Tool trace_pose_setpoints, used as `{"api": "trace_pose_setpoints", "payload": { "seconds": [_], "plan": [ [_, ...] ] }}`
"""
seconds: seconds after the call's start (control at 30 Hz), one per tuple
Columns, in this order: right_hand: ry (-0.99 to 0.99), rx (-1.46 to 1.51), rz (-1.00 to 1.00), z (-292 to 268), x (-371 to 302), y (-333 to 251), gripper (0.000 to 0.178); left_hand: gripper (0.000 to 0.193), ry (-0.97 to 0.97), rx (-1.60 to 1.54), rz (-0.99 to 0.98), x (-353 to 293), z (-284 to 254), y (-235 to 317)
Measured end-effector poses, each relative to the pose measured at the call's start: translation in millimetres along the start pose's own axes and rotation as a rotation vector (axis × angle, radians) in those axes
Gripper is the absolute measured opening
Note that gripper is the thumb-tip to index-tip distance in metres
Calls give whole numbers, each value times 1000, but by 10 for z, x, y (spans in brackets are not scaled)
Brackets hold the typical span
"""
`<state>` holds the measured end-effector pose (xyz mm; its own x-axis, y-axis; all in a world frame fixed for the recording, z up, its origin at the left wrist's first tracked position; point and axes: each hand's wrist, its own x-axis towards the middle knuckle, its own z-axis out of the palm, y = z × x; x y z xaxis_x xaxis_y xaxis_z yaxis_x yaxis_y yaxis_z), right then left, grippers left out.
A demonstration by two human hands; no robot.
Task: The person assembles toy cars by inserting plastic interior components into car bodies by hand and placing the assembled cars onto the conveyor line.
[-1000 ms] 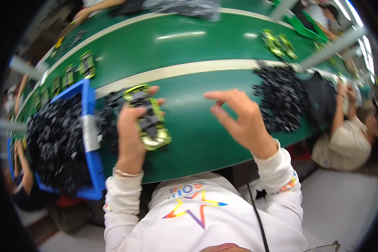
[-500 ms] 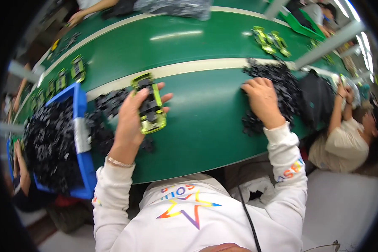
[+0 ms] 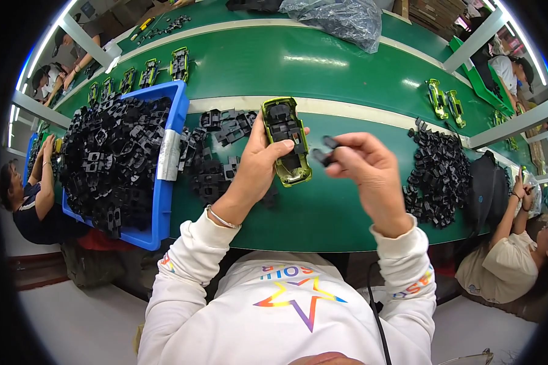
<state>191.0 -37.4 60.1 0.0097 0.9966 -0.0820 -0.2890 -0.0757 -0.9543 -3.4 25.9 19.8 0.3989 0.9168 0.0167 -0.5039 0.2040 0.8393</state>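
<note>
My left hand (image 3: 256,167) grips a lime-green toy car body (image 3: 281,125), its hollow side up and a black plastic insert inside it; my thumb lies across the insert. Just to the right, my right hand (image 3: 374,173) pinches a small black plastic piece (image 3: 321,156) between thumb and fingertips, apart from the car body. Its exact shape is hard to make out. A heap of similar small black pieces (image 3: 438,173) lies on the green table to the right of that hand. Left of my left hand are loose flat black inserts (image 3: 213,176).
A blue bin (image 3: 162,210) full of black inserts stands on the left. Beyond the pale strip, more green car bodies (image 3: 179,64) stand at the far left, and two more (image 3: 437,98) at the right. A dark bag (image 3: 482,182) sits beside the heap. Co-workers flank the table.
My right hand has come left from the heap with a small black piece pinched in it. My head view has shifted; my left hand still holds the car body.
</note>
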Motion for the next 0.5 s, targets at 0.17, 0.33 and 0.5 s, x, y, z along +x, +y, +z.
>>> {"api": "trace_pose_setpoints", "payload": {
  "seconds": [0.17, 0.33, 0.5],
  "plan": [
    [-1, 139, 160, 348, 111, 176, 17, 73, -40, -24, 24, -179, -53, 47],
    [13, 100, 261, 476, 114, 153, 18, 79, 9, -56, 57, -282, -42, 72],
    [37, 31, 283, 476, 78, 80, 17, 84, -19, -58, 90, -265, -91, 85]
  ]
}}
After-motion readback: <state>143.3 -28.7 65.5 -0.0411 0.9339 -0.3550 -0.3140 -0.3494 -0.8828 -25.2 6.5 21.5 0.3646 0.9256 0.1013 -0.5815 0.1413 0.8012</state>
